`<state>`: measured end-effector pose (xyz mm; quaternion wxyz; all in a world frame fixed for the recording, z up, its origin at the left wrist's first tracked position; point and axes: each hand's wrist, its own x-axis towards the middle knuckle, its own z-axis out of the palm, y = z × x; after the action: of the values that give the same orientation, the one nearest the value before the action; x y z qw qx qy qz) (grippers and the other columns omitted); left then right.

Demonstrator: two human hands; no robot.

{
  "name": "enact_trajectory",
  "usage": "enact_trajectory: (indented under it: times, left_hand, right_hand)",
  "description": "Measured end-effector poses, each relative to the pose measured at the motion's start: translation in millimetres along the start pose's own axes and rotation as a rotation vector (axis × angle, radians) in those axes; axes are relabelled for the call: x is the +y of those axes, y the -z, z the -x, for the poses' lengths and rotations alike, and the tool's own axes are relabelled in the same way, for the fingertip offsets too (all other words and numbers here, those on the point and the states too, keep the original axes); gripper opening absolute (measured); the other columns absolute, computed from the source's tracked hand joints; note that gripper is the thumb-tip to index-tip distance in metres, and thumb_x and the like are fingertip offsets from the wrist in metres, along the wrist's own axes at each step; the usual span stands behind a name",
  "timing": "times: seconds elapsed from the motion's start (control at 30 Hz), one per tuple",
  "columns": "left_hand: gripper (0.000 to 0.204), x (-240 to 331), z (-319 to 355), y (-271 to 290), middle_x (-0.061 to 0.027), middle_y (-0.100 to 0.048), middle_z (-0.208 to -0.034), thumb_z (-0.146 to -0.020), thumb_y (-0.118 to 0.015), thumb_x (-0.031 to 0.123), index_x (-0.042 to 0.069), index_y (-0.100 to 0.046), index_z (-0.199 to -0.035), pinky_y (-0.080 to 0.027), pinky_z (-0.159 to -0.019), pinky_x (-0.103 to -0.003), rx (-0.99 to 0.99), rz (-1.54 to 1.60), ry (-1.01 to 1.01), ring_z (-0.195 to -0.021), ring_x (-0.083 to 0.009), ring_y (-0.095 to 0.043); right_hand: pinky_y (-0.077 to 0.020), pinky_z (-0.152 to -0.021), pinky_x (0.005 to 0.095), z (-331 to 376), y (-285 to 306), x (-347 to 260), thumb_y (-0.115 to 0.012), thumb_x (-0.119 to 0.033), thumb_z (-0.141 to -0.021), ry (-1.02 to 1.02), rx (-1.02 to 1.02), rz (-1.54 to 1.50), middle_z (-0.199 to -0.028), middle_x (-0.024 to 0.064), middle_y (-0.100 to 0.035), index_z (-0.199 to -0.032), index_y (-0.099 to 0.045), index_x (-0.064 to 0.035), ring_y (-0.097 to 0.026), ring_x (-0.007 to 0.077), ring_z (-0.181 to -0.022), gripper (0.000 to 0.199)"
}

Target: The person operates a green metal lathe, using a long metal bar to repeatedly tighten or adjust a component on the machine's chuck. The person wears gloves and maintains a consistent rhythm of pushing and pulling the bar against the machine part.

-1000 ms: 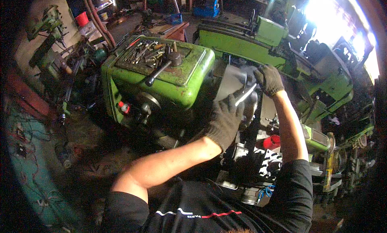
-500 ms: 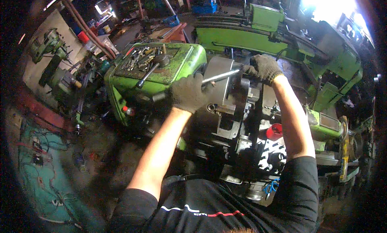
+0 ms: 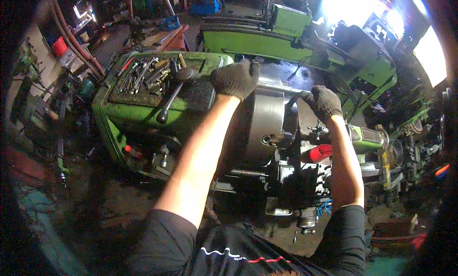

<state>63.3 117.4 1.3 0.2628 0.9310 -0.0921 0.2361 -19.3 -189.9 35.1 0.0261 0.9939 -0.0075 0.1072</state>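
Dark work gloves cover both of my hands. A straight, shiny metal bar [image 3: 281, 88] spans the space between them, above the large round lathe chuck [image 3: 265, 121]. My left hand [image 3: 235, 80] is closed at the bar's left end, beside the green headstock. My right hand [image 3: 326, 103] is closed around the right end, out past the chuck face. A dark stub shows just above my left fist; whether it belongs to the bar I cannot tell. On the chuck's near side, a square-holed screw socket [image 3: 268, 140] is visible.
Wrenches and other hand tools [image 3: 148, 75] lie on the green headstock [image 3: 109, 114], beside a lever with a black knob [image 3: 162, 115]. A red cup [image 3: 320, 153] sits near the carriage, under my right forearm. Behind stands another green lathe [image 3: 257, 46].
The chuck has turned, its near side now showing a smooth curved rim. My left hand has moved up and slightly right; my right hand has come down, and the bar now tilts down to the right.
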Motion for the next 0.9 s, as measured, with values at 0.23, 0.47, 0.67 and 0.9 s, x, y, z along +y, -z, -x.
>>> enact_trajectory:
  times: [0.23,0.47,0.67,0.9]
  left_hand:
    - [0.052,-26.5,-98.0,-35.9,-0.0166,-0.081,-0.101,-0.103,-0.052,0.058,0.017,-0.083,-0.097,-0.059,-0.085,-0.058,-0.050,0.079,-0.417,-0.095,-0.0426,-0.078]
    - [0.074,-10.9,-102.6,-15.6,-0.0176,-0.082,-0.104,-0.102,-0.049,0.077,0.013,-0.085,-0.101,-0.059,-0.091,-0.056,-0.453,-0.147,-0.573,-0.102,-0.0380,-0.079]
    - [0.042,-8.7,-91.8,3.4,-0.0210,-0.081,-0.106,-0.094,-0.066,0.045,0.010,-0.083,-0.112,-0.060,-0.093,-0.055,-0.497,-0.375,-0.639,-0.106,-0.0407,-0.079]
    - [0.044,-31.6,-102.0,-18.6,-0.0190,-0.081,-0.114,-0.101,-0.069,0.047,0.006,-0.080,-0.113,-0.060,-0.094,-0.057,-0.636,-0.683,-0.456,-0.110,-0.0416,-0.078]
  right_hand:
    - [-0.0595,-0.091,0.0563,48.3,-7.3,-57.5,-0.058,-0.071,-0.104,-0.341,0.066,0.026,-0.115,0.0258,-0.077,-0.108,-0.080,-0.0066,-0.076,0.0486,-0.106,0.068]
    - [-0.0606,-0.089,0.0571,47.4,16.8,-67.4,-0.059,-0.066,-0.105,-0.419,0.004,0.039,-0.110,0.0236,-0.080,-0.108,-0.082,-0.0080,-0.077,0.0468,-0.105,0.062]
    - [-0.0605,-0.091,0.0544,38.1,18.0,-50.3,-0.065,-0.060,-0.102,-0.344,-0.019,-0.082,-0.113,0.0202,-0.080,-0.114,-0.082,-0.0105,-0.077,0.0436,-0.109,0.054]
    - [-0.0573,-0.099,0.0534,27.7,1.4,11.4,-0.061,-0.060,-0.103,-0.066,-0.198,-0.673,-0.120,0.0227,-0.078,-0.122,-0.081,-0.0108,-0.073,0.0450,-0.115,0.056]
